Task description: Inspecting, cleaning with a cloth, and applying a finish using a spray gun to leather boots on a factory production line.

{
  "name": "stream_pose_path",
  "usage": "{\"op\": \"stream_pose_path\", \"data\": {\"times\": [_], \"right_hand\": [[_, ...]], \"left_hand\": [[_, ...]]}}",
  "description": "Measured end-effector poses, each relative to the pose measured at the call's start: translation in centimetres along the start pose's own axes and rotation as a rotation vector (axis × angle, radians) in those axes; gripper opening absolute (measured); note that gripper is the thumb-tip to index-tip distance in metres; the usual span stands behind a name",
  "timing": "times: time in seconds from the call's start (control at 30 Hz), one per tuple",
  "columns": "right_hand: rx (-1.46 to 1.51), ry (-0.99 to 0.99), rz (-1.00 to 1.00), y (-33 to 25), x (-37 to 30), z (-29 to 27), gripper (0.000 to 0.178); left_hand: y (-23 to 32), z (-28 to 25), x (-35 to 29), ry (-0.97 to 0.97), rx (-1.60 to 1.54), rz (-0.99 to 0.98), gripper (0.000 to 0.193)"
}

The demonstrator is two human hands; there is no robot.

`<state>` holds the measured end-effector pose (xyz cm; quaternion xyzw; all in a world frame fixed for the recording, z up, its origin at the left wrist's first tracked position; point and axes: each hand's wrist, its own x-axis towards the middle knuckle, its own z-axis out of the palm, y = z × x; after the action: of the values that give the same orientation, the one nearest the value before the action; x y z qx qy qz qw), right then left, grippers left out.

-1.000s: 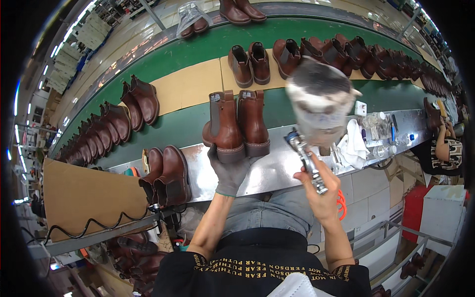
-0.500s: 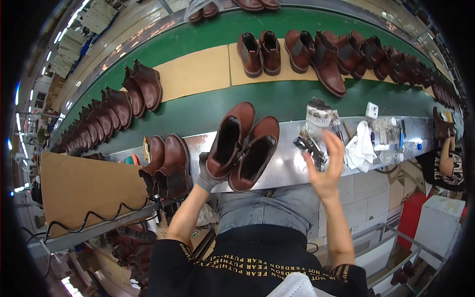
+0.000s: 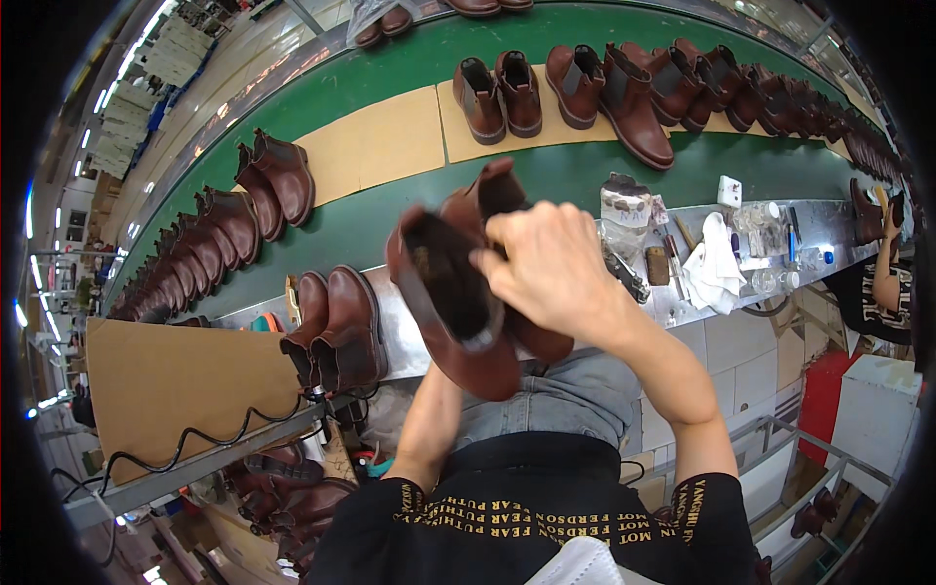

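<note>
A pair of brown leather ankle boots is held up over the near bench edge, openings toward me. The left boot (image 3: 492, 370) is tilted toe-down, slightly blurred. Beside it, the right boot (image 3: 463, 207) is partly covered by my right hand (image 3: 556, 263). That hand's fingers are curled at the boot's collar, thumb along the upper. Behind the boots my left hand is hidden; only its forearm (image 3: 434, 414) shows, rising to where the pair is supported. Another brown boot pair (image 3: 349, 327) stands on the bench to the left.
Rows of brown boots (image 3: 634, 107) line a green belt (image 3: 380, 210) with cardboard sheets (image 3: 366, 146). On the metal bench lie a white cloth (image 3: 714, 268), a brown block (image 3: 658, 265), a plastic packet (image 3: 626, 203) and clear containers. A cardboard panel (image 3: 185, 390) stands left; a co-worker's arm (image 3: 885, 268) shows right.
My right hand has come in from the right, open before, and closed at the right boot's collar. The boots have turned and tilted; my gloved left hand has slipped out of sight behind them.
</note>
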<state>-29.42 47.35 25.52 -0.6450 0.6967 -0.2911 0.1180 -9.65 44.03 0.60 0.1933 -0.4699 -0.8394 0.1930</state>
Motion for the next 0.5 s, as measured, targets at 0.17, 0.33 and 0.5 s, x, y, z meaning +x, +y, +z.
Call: {"op": "stream_pose_path", "data": {"times": [0.17,0.33,0.5], "right_hand": [[0.317,0.361,0.21,1.0,0.5,-1.3,0.033],[-0.027,0.119,0.546,13.6,-11.1,-1.8,0.039],[0.479,-0.203,0.725,21.0,-18.1,5.7,0.042]], "left_hand": [[-2.1,2.3,-2.0,0.022,-0.002,-0.018,0.043],[-2.4,1.3,-1.9,0.102,-0.016,0.0,0.041],[-3.0,1.3,0.3,0.185,-0.034,0.009,0.04]]}}
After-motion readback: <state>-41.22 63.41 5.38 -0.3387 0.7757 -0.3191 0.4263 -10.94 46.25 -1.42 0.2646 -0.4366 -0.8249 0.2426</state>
